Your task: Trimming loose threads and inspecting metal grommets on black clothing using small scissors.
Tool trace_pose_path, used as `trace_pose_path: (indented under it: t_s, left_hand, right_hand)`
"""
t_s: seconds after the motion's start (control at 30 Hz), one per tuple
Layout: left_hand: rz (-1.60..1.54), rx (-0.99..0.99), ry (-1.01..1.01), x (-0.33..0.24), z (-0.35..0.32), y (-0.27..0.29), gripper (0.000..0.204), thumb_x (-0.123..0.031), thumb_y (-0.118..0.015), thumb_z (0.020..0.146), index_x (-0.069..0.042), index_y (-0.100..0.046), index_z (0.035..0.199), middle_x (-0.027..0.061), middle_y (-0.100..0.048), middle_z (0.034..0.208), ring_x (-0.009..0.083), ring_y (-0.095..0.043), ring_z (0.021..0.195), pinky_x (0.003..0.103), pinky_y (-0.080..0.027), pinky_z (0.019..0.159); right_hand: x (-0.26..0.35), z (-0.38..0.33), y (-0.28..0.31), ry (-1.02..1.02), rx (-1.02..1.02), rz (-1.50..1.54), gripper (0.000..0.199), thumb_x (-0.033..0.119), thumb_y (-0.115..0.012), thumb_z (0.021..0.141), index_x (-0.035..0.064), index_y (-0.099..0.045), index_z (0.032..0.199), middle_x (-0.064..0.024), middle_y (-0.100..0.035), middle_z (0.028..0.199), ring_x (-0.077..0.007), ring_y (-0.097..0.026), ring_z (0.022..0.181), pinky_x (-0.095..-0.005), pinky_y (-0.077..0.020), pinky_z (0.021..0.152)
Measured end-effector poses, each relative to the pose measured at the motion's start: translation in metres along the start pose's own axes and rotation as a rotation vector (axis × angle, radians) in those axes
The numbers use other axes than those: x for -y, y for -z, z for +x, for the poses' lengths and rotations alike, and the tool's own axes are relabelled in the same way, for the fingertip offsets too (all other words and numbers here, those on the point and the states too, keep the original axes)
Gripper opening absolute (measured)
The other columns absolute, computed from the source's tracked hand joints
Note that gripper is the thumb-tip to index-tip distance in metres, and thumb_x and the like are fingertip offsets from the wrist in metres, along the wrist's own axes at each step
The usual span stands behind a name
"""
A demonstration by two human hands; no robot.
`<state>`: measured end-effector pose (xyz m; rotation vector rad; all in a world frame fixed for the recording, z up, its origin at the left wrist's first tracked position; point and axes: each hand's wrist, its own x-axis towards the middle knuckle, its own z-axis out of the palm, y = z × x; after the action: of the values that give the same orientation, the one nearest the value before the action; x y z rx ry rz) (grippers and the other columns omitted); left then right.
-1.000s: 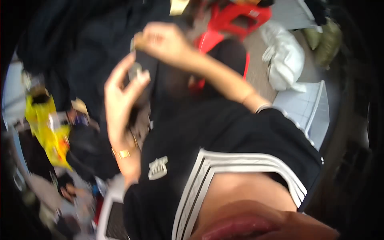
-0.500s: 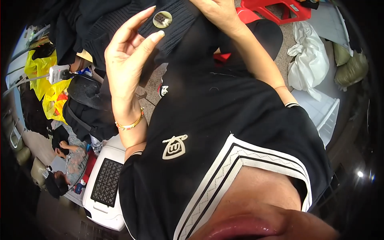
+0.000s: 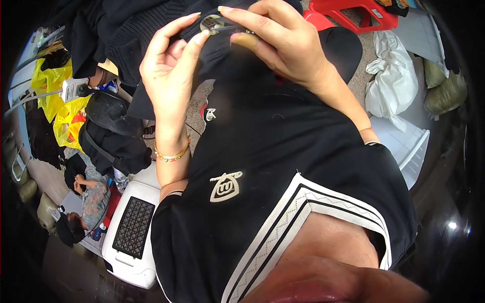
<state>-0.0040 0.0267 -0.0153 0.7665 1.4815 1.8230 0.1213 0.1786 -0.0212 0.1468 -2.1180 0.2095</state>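
My left hand (image 3: 169, 65) pinches a round, pale, shiny disc (image 3: 211, 23) by its edge, between thumb and fingertip. The disc has dark marks in the middle and looks like a large button. Close on its right is my right hand (image 3: 288, 43), with index finger and thumb bent toward the disc. A thin, shiny, see-through strip (image 3: 230, 28) runs from between these fingers to the disc; its kind is unclear. Black ribbed knitwear (image 3: 136, 31) lies beneath and beyond both hands, across my lap.
On the right stand a red plastic stool (image 3: 353, 15) and a white plastic bag (image 3: 391, 76). Yellow bags (image 3: 48, 91), a white power strip (image 3: 76, 91) and a black bag (image 3: 108, 126) are at the left. A person (image 3: 91, 194) sits beyond a white case (image 3: 131, 237).
My right hand has come down and left from the upper edge, up to the disc. The left hand has shifted slightly right, still pinching the disc.
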Motion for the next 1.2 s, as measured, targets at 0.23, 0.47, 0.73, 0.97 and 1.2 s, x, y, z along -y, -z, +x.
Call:
trace_pose_path:
  t_s: [0.23, 0.47, 0.73, 0.97, 1.2]
  left_hand:
    - [0.52, -0.092, -0.361, 0.019, -0.004, 0.003, 0.026, 0.003, -0.068, 0.08, -0.002, -0.067, 0.105, 0.0057, -0.061, 0.103, 0.0042, -0.056, 0.076, 0.015, -0.047, 0.066]
    - [0.815, -0.103, -0.601, 0.022, -0.004, 0.011, 0.023, 0.003, -0.07, 0.077, -0.002, -0.069, 0.1, 0.0111, -0.064, 0.103, 0.0155, -0.065, 0.081, 0.023, -0.053, 0.071]
    - [0.955, -0.091, -0.68, 0.027, -0.003, 0.017, 0.014, 0.003, -0.068, 0.078, 0.0, -0.068, 0.091, 0.0102, -0.065, 0.101, 0.0183, -0.066, 0.085, 0.027, -0.054, 0.073]
    - [0.8, -0.101, -0.528, 0.018, -0.002, 0.012, 0.007, 0.002, -0.066, 0.081, 0.0, -0.063, 0.087, 0.01, -0.062, 0.093, 0.0155, -0.061, 0.074, 0.025, -0.051, 0.064]
    - [0.72, -0.102, -0.511, 0.019, -0.001, 0.012, 0.005, 0.0, -0.066, 0.082, 0.001, -0.062, 0.086, 0.0099, -0.061, 0.091, 0.0153, -0.061, 0.078, 0.024, -0.05, 0.065]
  right_hand:
    - [0.025, -0.002, 0.011, -0.191, 0.48, -0.24, 0.042, 0.01, -0.073, 0.072, 0.0057, -0.063, 0.113, -0.0062, -0.054, 0.08, -0.0211, -0.056, 0.069, -0.0294, -0.0472, 0.059]
    - [0.008, -0.008, -0.008, -0.097, 0.137, -0.069, 0.042, 0.01, -0.073, 0.072, 0.0063, -0.063, 0.112, -0.006, -0.055, 0.081, -0.0218, -0.057, 0.07, -0.03, -0.047, 0.059]
    - [0.025, -0.006, 0.0, -0.393, 0.238, 0.044, 0.033, 0.019, -0.072, 0.076, 0.0106, -0.066, 0.107, -0.003, -0.056, 0.078, -0.0166, -0.057, 0.068, -0.0273, -0.047, 0.056]
    - [0.023, -0.012, -0.004, -0.307, 0.269, -0.076, 0.033, 0.029, -0.07, 0.076, 0.0178, -0.068, 0.107, 0.0021, -0.056, 0.084, -0.0134, -0.058, 0.073, -0.0252, -0.0483, 0.055]
    - [0.022, -0.01, -0.009, -0.271, 0.244, -0.113, 0.028, 0.029, -0.07, 0.076, 0.0186, -0.07, 0.102, 0.0033, -0.055, 0.081, -0.012, -0.058, 0.072, -0.024, -0.0472, 0.053]
